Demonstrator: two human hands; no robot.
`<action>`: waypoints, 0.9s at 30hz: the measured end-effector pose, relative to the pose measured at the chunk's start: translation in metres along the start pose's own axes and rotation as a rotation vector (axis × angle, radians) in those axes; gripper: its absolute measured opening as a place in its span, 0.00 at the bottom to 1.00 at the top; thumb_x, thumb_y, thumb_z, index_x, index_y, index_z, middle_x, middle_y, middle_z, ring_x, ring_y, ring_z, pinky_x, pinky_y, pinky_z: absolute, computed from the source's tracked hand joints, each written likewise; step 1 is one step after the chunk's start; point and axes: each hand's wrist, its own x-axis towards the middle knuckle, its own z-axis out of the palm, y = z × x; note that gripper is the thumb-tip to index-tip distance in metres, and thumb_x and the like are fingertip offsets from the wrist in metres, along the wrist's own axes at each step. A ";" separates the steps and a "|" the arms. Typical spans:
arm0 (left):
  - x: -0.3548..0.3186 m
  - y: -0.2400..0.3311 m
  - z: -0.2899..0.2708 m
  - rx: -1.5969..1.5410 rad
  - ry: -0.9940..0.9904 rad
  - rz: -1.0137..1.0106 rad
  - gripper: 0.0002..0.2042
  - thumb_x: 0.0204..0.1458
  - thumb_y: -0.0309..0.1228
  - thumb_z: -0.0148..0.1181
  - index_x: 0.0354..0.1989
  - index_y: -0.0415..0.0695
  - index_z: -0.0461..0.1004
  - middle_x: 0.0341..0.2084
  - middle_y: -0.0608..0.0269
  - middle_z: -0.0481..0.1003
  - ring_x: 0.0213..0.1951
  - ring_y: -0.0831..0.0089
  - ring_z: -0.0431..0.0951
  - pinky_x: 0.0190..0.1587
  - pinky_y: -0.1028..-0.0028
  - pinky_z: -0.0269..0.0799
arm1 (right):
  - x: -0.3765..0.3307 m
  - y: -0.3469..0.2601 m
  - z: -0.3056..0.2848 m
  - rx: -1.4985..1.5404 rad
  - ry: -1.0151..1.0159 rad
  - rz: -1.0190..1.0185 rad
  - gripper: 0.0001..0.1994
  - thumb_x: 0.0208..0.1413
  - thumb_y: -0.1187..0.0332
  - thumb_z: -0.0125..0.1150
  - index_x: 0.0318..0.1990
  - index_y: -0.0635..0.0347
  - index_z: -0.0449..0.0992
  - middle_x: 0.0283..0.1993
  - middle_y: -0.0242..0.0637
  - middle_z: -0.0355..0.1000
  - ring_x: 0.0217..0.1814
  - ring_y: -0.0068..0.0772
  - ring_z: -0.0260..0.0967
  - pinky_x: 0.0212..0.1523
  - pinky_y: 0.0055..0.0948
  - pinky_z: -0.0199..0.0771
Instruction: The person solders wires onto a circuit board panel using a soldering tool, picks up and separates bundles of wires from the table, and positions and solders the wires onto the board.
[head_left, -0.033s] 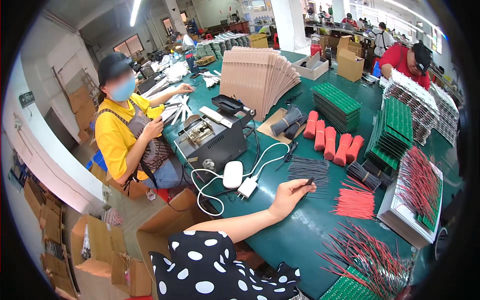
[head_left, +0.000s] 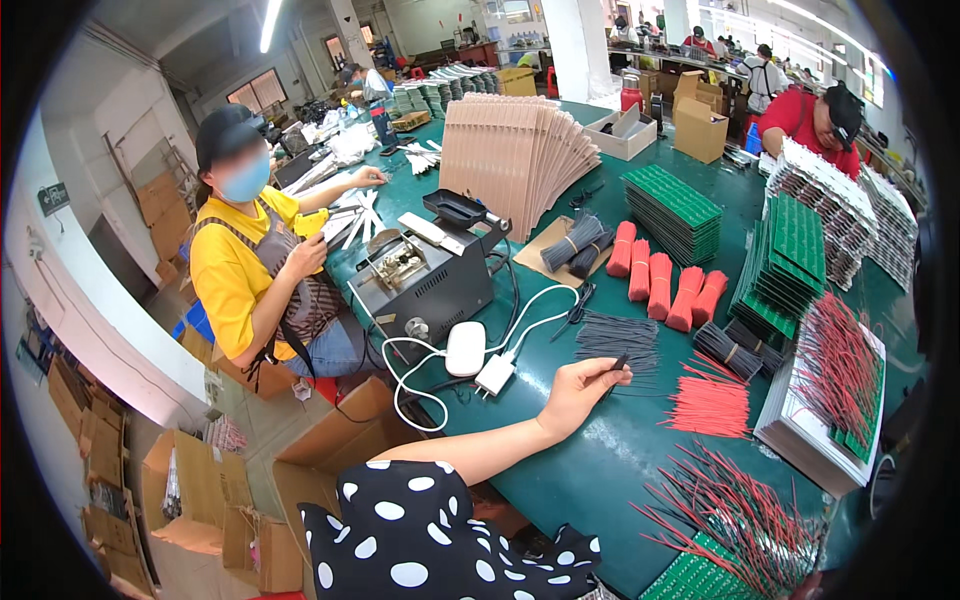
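Observation:
My left arm, in a black sleeve with white dots, reaches across the green table (head_left: 560,490). At its end my left hand (head_left: 580,395) is closed in a pinch on a few thin black wires (head_left: 619,365). Just beyond the fingertips lies a loose spread of black wires (head_left: 620,338). To the right of the hand is a pile of short red wires (head_left: 710,402). Nearer the lower right, red and black wires (head_left: 730,510) lie tangled over a green circuit board (head_left: 690,578). My right hand is not in view.
Tied red wire bundles (head_left: 660,280) and stacked green circuit boards (head_left: 672,212) stand farther back. A black machine (head_left: 425,295), a white adapter (head_left: 495,374) and cables lie left of my hand. A co-worker in yellow (head_left: 225,275) sits at left, another in red (head_left: 795,120) at back right.

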 end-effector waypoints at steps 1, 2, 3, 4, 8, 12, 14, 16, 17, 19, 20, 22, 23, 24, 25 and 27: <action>0.000 0.001 0.000 -0.019 -0.003 -0.022 0.09 0.56 0.21 0.52 0.43 0.32 0.73 0.37 0.60 0.76 0.40 0.73 0.76 0.46 0.76 0.71 | -0.001 -0.003 -0.004 0.033 -0.005 0.019 0.24 0.60 0.49 0.48 0.56 0.55 0.59 0.39 0.36 0.64 0.28 0.30 0.58 0.29 0.27 0.63; 0.000 0.002 0.000 -0.022 -0.004 -0.013 0.09 0.56 0.21 0.52 0.43 0.32 0.73 0.37 0.60 0.76 0.40 0.73 0.76 0.46 0.76 0.71 | -0.002 -0.005 -0.008 0.062 -0.013 0.036 0.24 0.60 0.49 0.48 0.56 0.55 0.59 0.38 0.36 0.64 0.28 0.30 0.58 0.29 0.27 0.63; 0.000 0.003 0.000 -0.007 -0.007 -0.020 0.09 0.56 0.21 0.52 0.43 0.32 0.73 0.36 0.60 0.76 0.40 0.74 0.76 0.46 0.76 0.71 | -0.003 -0.009 -0.012 0.099 -0.027 0.064 0.24 0.60 0.49 0.48 0.56 0.55 0.59 0.38 0.36 0.64 0.28 0.30 0.58 0.29 0.27 0.63; 0.000 0.005 0.000 0.020 -0.013 -0.042 0.09 0.56 0.21 0.52 0.43 0.32 0.73 0.36 0.60 0.76 0.40 0.74 0.76 0.46 0.76 0.71 | -0.004 -0.011 -0.015 0.132 -0.037 0.082 0.24 0.60 0.49 0.48 0.56 0.56 0.59 0.38 0.36 0.64 0.28 0.30 0.58 0.29 0.26 0.63; -0.002 0.009 0.001 0.010 -0.026 -0.056 0.09 0.56 0.22 0.53 0.43 0.33 0.73 0.35 0.61 0.76 0.40 0.74 0.76 0.46 0.76 0.71 | -0.008 -0.017 -0.021 0.233 -0.101 0.184 0.24 0.60 0.49 0.47 0.56 0.56 0.60 0.37 0.35 0.64 0.28 0.29 0.58 0.29 0.25 0.62; -0.005 0.007 0.004 0.032 -0.107 -0.027 0.08 0.56 0.23 0.54 0.42 0.34 0.74 0.34 0.62 0.77 0.39 0.76 0.76 0.44 0.78 0.71 | -0.011 -0.014 -0.008 0.264 -0.111 0.176 0.20 0.61 0.55 0.48 0.54 0.58 0.60 0.36 0.33 0.63 0.27 0.26 0.57 0.27 0.23 0.60; -0.006 0.007 0.005 0.116 -0.151 -0.054 0.08 0.56 0.23 0.54 0.42 0.34 0.74 0.34 0.62 0.77 0.38 0.77 0.76 0.44 0.78 0.71 | -0.015 -0.011 0.000 0.315 -0.065 0.111 0.19 0.61 0.59 0.49 0.55 0.56 0.60 0.38 0.32 0.63 0.27 0.24 0.56 0.27 0.23 0.60; -0.004 0.007 0.006 0.173 -0.136 -0.066 0.08 0.56 0.24 0.53 0.42 0.35 0.74 0.33 0.64 0.78 0.38 0.79 0.76 0.44 0.79 0.70 | -0.017 -0.009 0.006 0.309 -0.147 0.098 0.19 0.60 0.62 0.50 0.55 0.60 0.59 0.43 0.37 0.63 0.28 0.25 0.57 0.26 0.24 0.61; -0.003 0.009 0.005 0.133 -0.107 -0.064 0.09 0.56 0.24 0.53 0.43 0.35 0.74 0.32 0.62 0.78 0.37 0.76 0.77 0.43 0.78 0.71 | -0.017 -0.006 0.007 0.299 -0.161 0.088 0.20 0.59 0.63 0.51 0.55 0.61 0.59 0.43 0.37 0.63 0.28 0.25 0.57 0.25 0.23 0.61; 0.002 0.016 0.005 0.074 -0.135 -0.107 0.09 0.56 0.25 0.54 0.43 0.35 0.74 0.32 0.60 0.78 0.37 0.75 0.77 0.42 0.77 0.72 | -0.021 -0.003 0.007 0.273 -0.169 0.067 0.20 0.57 0.64 0.52 0.54 0.62 0.59 0.43 0.36 0.63 0.27 0.23 0.57 0.24 0.22 0.60; 0.004 0.022 0.005 0.032 -0.129 -0.199 0.10 0.56 0.25 0.54 0.44 0.35 0.73 0.32 0.59 0.78 0.36 0.74 0.78 0.41 0.77 0.72 | -0.024 -0.002 0.007 0.257 -0.168 0.045 0.20 0.57 0.64 0.53 0.54 0.63 0.59 0.43 0.36 0.63 0.26 0.22 0.57 0.23 0.21 0.60; 0.003 0.034 0.010 -0.033 -0.184 -0.205 0.11 0.55 0.26 0.55 0.44 0.36 0.73 0.32 0.57 0.77 0.34 0.72 0.79 0.39 0.75 0.73 | -0.028 -0.002 0.007 0.205 -0.176 0.006 0.21 0.55 0.65 0.55 0.53 0.65 0.59 0.43 0.36 0.63 0.25 0.20 0.56 0.22 0.20 0.59; 0.002 0.042 0.013 -0.045 -0.280 -0.306 0.10 0.55 0.27 0.55 0.44 0.36 0.73 0.32 0.57 0.77 0.34 0.72 0.79 0.39 0.75 0.74 | -0.030 -0.004 0.008 0.173 -0.185 -0.009 0.21 0.55 0.66 0.55 0.53 0.65 0.59 0.43 0.36 0.63 0.25 0.20 0.56 0.21 0.19 0.59; 0.000 0.050 0.018 -0.060 -0.378 -0.420 0.10 0.55 0.28 0.56 0.43 0.36 0.73 0.32 0.57 0.77 0.34 0.71 0.79 0.39 0.74 0.74 | -0.034 -0.004 0.011 0.135 -0.182 -0.029 0.22 0.54 0.66 0.56 0.52 0.66 0.60 0.43 0.36 0.63 0.24 0.19 0.56 0.20 0.18 0.59; -0.005 0.057 0.026 -0.073 -0.406 -0.542 0.10 0.55 0.29 0.56 0.42 0.37 0.74 0.32 0.56 0.77 0.34 0.70 0.79 0.39 0.73 0.74 | -0.036 -0.006 0.016 0.073 -0.177 -0.058 0.22 0.53 0.67 0.57 0.52 0.67 0.60 0.43 0.36 0.63 0.24 0.18 0.56 0.20 0.18 0.58; -0.014 0.069 0.045 -0.087 -0.583 -0.698 0.10 0.55 0.29 0.56 0.41 0.36 0.74 0.32 0.55 0.78 0.34 0.70 0.79 0.39 0.74 0.74 | -0.043 -0.002 0.030 -0.039 -0.105 -0.154 0.22 0.52 0.68 0.59 0.51 0.68 0.60 0.43 0.35 0.63 0.23 0.16 0.55 0.18 0.16 0.58</action>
